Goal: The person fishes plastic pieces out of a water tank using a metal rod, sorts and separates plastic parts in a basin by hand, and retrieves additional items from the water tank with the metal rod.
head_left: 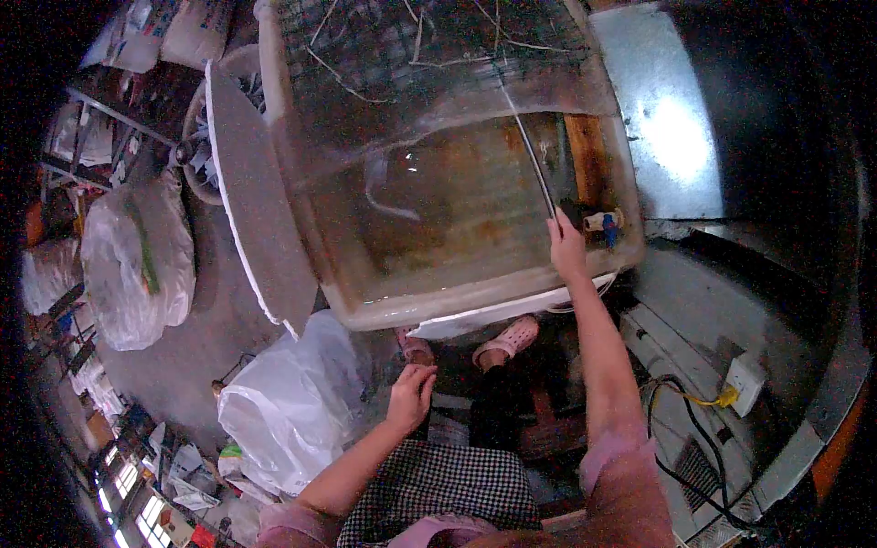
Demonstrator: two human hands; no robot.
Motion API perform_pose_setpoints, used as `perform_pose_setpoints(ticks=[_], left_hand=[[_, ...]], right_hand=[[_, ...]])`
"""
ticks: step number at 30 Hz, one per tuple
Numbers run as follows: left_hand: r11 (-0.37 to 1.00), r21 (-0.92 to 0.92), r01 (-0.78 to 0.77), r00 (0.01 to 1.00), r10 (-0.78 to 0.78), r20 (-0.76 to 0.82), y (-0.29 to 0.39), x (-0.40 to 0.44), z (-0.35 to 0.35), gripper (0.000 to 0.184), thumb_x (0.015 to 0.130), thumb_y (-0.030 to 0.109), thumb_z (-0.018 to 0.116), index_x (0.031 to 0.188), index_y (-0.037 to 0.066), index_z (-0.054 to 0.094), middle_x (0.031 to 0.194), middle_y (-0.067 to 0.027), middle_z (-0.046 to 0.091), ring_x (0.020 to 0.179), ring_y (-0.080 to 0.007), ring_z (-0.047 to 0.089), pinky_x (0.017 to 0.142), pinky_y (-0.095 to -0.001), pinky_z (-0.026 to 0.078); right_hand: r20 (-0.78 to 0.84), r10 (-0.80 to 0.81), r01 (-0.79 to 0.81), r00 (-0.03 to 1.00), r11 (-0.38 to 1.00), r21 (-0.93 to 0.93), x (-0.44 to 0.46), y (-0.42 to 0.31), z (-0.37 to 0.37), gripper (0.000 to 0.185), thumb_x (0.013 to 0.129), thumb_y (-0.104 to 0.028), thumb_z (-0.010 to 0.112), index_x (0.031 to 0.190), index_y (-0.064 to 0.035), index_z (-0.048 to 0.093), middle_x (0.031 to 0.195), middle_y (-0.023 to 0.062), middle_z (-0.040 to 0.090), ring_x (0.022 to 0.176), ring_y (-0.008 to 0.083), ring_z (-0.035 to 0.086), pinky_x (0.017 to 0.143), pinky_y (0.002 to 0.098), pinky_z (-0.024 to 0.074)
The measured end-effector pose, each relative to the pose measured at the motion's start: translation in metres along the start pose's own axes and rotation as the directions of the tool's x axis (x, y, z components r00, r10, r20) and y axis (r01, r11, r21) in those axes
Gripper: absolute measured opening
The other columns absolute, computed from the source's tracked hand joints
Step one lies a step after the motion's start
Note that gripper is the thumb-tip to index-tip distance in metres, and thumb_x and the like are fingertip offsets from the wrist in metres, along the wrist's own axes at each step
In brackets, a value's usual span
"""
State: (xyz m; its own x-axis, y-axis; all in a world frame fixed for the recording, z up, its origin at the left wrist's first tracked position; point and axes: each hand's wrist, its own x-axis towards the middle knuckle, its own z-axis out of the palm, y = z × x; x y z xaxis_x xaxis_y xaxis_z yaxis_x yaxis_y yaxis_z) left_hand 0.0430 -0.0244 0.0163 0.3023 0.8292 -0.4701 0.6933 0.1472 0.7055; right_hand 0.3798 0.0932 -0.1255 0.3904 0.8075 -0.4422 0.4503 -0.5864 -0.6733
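Rod [528, 142], thin and dark with a bright streak: on my feed it slants across the tub [375, 316], near end over the tub's near-right part, far end up by the dark mesh [457, 62] and its pale strands at the tub's far side. Can't tell if the tip touches the mesh or just overlaps it from my angle.

Right hand [568, 245] has its fingers wrapped round the rod's near end. Left hand [413, 397] is on the near side of the tub, apart from it, fingers loosely curled; I see nothing in them but can't rule out something small.

Handling, my guess: light, fairly stiff, maybe springy, since it bows a little (could be my lens). Metal or plastic, can't tell. Water in the tub would make it slick, so I'd grip firmly at the near end, above the water; a thin shaft could twist in the hand. Doesn't look fragile. Pale strands look flimsier.

Also logging: blue-handled valve [610, 228] inside the tub's near-right corner, brown board [586, 155] along its right side, bright metal sheet [671, 110] right of it, white plastic bag [292, 411] near-left of it.
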Motion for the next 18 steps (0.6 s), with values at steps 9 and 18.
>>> perform_pose_setpoints(ticks=[9, 18], left_hand=[[1.000, 0.016, 0.009, 1.000, -0.009, -0.001, 0.003, 0.000, -0.002, 0.015, 0.078, 0.004, 0.056, 0.092, 0.002, 0.060, 0.086, -0.0147, 0.056, 0.078, -0.0316, 0.057, 0.067, -0.0352, 0.047], [0.998, -0.019, 0.059, 0.998, -0.059, 0.022, 0.009, 0.002, 0.003, 0.014, 0.078, 0.003, 0.056, 0.092, 0.001, 0.060, 0.085, -0.0148, 0.056, 0.077, -0.0308, 0.057, 0.067, -0.0341, 0.047]], right_hand=[[-0.121, -0.046, 0.061, 0.992, 0.990, 0.123, 0.021, -0.014, 0.020, 0.040, 0.088, -0.023, 0.049, 0.119, 0.0013, 0.046, 0.110, 0.0195, 0.056, 0.097, 0.0284, 0.056, 0.083, 0.0310, 0.0419], [-0.050, -0.025, 0.029, 0.998, 0.997, 0.069, 0.011, 0.005, 0.016, 0.041, 0.087, -0.024, 0.051, 0.120, 0.0004, 0.046, 0.102, 0.0169, 0.060, 0.085, 0.0216, 0.058, 0.075, 0.0303, 0.0438]])
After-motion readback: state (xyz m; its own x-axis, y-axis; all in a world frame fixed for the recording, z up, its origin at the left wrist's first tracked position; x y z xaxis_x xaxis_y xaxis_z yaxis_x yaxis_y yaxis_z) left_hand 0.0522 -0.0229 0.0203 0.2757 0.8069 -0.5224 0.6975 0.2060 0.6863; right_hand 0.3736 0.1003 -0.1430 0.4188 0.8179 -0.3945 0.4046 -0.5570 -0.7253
